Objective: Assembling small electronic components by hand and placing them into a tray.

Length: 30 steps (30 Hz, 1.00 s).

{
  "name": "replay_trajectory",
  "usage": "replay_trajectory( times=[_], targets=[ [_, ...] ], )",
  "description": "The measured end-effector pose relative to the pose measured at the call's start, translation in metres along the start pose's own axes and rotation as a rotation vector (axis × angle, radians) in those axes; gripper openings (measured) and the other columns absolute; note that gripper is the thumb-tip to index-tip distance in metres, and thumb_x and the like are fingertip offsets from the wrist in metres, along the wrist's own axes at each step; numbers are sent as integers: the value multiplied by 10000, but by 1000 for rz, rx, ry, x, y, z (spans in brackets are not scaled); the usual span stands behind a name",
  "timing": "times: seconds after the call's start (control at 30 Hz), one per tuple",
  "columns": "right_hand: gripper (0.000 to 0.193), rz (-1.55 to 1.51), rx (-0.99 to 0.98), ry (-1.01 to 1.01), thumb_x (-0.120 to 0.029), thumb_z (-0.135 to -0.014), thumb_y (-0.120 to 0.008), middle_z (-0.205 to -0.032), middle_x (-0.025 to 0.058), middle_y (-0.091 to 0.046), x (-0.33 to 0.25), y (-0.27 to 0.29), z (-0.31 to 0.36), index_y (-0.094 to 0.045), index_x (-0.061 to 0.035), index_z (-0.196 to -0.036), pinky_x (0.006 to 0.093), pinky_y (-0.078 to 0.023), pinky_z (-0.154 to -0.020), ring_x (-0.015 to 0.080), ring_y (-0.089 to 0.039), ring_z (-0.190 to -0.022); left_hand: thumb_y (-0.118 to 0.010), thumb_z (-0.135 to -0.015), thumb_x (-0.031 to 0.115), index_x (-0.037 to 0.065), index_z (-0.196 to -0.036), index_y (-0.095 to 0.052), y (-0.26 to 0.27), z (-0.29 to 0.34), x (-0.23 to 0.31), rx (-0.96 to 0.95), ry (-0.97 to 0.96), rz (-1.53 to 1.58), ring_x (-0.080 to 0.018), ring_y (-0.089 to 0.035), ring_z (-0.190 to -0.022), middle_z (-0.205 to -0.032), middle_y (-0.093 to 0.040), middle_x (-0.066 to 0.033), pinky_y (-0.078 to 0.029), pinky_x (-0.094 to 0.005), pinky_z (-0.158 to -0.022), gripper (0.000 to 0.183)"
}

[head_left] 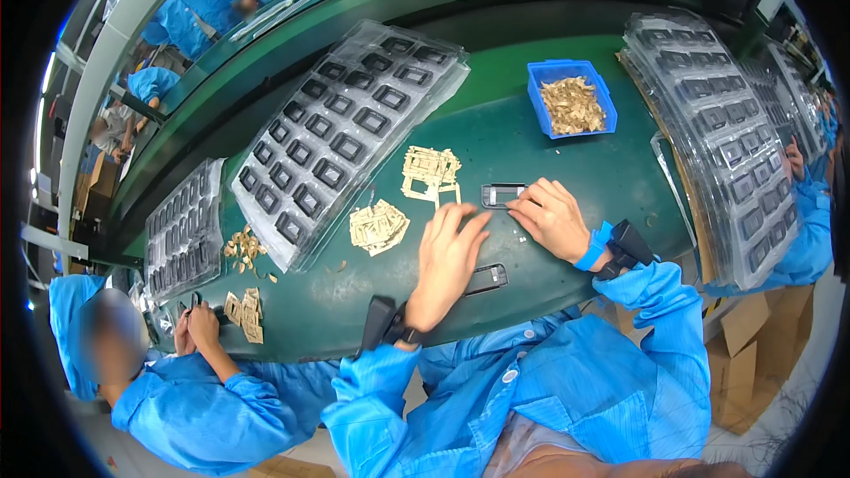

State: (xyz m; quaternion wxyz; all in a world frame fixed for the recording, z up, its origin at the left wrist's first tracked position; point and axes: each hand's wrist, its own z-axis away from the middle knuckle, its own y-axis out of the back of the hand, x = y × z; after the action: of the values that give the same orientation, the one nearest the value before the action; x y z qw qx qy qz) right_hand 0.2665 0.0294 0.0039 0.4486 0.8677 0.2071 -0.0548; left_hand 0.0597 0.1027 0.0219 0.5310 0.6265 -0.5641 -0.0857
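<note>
My left hand (447, 258) lies flat on the green table, fingers together and stretched forward, empty. A small dark rectangular part (486, 279) rests just right of its wrist. My right hand (551, 217) is curled, its fingertips pinching the right end of another dark framed part (501, 195) that lies on the table. Beige punched sheets (431, 173) sit just beyond my left fingertips, and a second beige pile (378, 227) lies to their left. Both wrists carry dark strapped devices over blue sleeves.
A clear tray of dark parts (341, 137) slants across the table's middle left. A blue bin of beige scraps (571, 97) stands at the back. Stacked trays (717, 133) fill the right side. A co-worker's hands (197, 327) work at the left beside another tray (184, 230).
</note>
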Motion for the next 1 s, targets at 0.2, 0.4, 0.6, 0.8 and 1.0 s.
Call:
replay_trajectory(
  times=[0.2,0.4,0.6,0.8,1.0],
  targets=[
    [82,39,34,27,-88,-784,-734,-816,56,-581,-1,-1,-3,-678,-52,-833,359,-446,-659,229,-574,-788,-675,-773,114,77,-969,-718,-42,-24,-20,108,-272,-314,-235,-585,-1024,-1021,-629,-40,-449,-364,-791,204],
    [84,114,30,98,-105,-780,-709,-803,54,-570,3,-5,0,-670,-60,-839,352,-440,-658,221,-575,-783,-681,-784,138,58,-926,-702,-44,-21,-22,113,-392,-458,-237,-581,-990,-982,-612,-44,-438,-371,-779,164],
    [186,205,-84,105,-124,-810,-677,-782,53,-549,9,9,4,-679,-70,-987,359,-454,-671,229,-583,-794,-733,-815,324,95,-955,-681,-12,3,17,-57,-170,-228,-232,-558,-943,-1040,-612,-44,-448,-361,-760,273],
    [190,-89,-184,-224,-214,-905,-677,-778,113,-596,-24,11,-6,-688,-106,-1062,436,-509,-631,324,-630,-738,-647,-853,190,54,-1001,-653,6,42,21,-359,-165,-234,-258,-608,-927,-994,-591,-73,-508,-368,-759,201],
    [201,5,-163,-345,-199,-850,-744,-805,158,-625,-32,-7,-23,-625,-51,-916,481,-514,-665,382,-644,-781,-555,-847,78,18,-984,-606,33,31,0,-558,-178,-172,-344,-662,-931,-1011,-599,-127,-549,-434,-758,158]
  ],
)
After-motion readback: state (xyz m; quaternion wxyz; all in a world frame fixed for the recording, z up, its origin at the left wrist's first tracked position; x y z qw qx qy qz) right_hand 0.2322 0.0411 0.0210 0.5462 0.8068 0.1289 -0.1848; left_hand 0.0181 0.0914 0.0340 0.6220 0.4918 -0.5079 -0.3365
